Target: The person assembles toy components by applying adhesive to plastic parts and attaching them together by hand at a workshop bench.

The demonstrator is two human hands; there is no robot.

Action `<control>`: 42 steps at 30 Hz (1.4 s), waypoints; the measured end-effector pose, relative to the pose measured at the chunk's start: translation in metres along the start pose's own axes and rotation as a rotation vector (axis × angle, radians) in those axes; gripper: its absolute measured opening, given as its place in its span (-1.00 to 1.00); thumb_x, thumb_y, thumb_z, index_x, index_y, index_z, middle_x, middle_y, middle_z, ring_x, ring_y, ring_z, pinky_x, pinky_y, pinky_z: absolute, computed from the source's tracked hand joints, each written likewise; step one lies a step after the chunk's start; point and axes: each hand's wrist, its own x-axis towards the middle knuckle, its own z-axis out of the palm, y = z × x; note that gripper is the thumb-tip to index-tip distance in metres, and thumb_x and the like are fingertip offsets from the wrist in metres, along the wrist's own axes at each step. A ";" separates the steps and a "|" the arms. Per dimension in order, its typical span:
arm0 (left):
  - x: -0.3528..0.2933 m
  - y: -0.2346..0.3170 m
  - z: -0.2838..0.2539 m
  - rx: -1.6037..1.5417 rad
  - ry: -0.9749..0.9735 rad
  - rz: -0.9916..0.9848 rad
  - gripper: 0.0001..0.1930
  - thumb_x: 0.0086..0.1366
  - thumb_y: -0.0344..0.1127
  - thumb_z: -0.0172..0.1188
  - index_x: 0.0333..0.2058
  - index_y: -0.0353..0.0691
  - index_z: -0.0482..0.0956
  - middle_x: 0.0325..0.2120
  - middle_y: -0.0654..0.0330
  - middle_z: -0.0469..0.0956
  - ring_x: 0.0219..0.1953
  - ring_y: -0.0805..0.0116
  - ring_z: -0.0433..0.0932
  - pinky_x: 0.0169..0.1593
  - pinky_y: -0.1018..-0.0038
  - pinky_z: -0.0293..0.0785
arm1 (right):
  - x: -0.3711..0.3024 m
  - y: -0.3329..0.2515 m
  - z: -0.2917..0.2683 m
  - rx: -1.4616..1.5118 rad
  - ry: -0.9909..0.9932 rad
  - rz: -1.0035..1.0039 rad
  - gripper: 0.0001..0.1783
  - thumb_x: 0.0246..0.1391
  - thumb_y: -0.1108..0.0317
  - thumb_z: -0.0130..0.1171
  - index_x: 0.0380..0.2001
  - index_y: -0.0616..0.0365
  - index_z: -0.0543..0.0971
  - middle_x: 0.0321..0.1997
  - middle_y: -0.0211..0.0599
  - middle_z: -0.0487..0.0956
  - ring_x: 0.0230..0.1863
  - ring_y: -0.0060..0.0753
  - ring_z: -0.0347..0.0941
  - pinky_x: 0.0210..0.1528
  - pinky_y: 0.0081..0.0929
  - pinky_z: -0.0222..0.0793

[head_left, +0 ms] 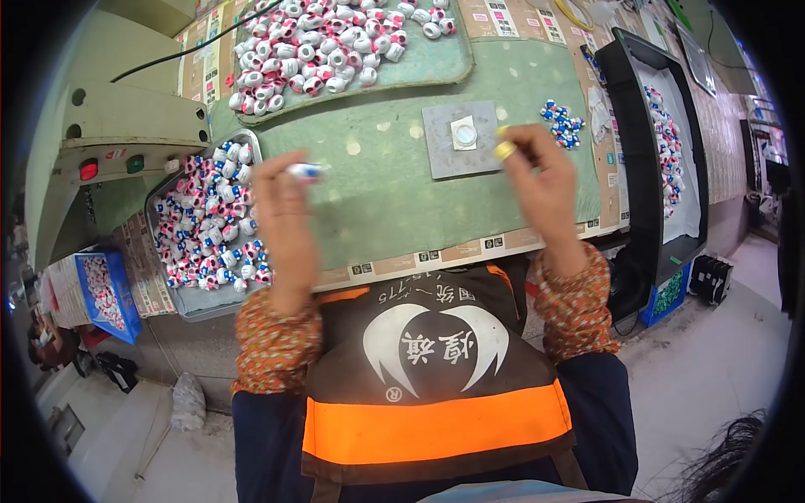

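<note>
Left hand (283,210): pinches a small white-and-blue piece (305,173) over the green mat (377,201), beside the metal tray (201,302).
Right hand (541,176): half-curled near the grey plate (440,147), yellow finger covers (504,151) close together; any grip, cannot tell.
Risk: a loose pinch could drop the piece.
Obscured: fingers hide part of it; blur softens details.

A green cloth (394,222) covers much of the surface (511,23), with printed cardboard (495,244) along its edges. On the pale floor (109,436) at left lies a crumpled plastic bag (189,402).
</note>
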 end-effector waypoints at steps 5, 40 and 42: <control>0.036 -0.006 -0.102 0.515 0.199 0.257 -0.68 0.63 -0.18 -0.05 0.07 -0.26 0.57 -0.11 0.19 0.60 -0.07 0.33 0.49 0.08 0.38 0.39 | 0.035 0.052 -0.057 -0.456 0.211 -0.038 -0.79 0.11 0.54 0.21 -0.16 0.21 0.66 -0.28 -0.19 0.59 -0.32 -0.27 0.55 -0.20 -0.34 0.47; 0.117 -0.005 0.072 0.951 -0.238 0.536 -0.71 0.35 -0.26 0.30 -0.09 -0.22 0.41 -0.24 0.05 0.57 -0.12 0.02 0.58 -0.15 0.11 0.55 | 0.020 0.044 -0.076 -0.466 0.121 -0.111 -0.78 0.11 0.64 0.12 -0.16 0.27 0.59 -0.19 -0.05 0.59 -0.11 0.07 0.53 -0.02 -0.16 0.43; 0.118 -0.009 0.070 0.915 -0.254 0.584 -0.68 0.34 -0.28 0.31 -0.08 -0.21 0.38 -0.25 0.03 0.59 -0.14 -0.04 0.58 -0.17 0.08 0.52 | 0.017 0.050 -0.077 -0.559 0.070 -0.188 -0.80 0.11 0.62 0.14 -0.18 0.25 0.60 -0.19 -0.06 0.58 -0.12 0.05 0.52 -0.03 -0.16 0.43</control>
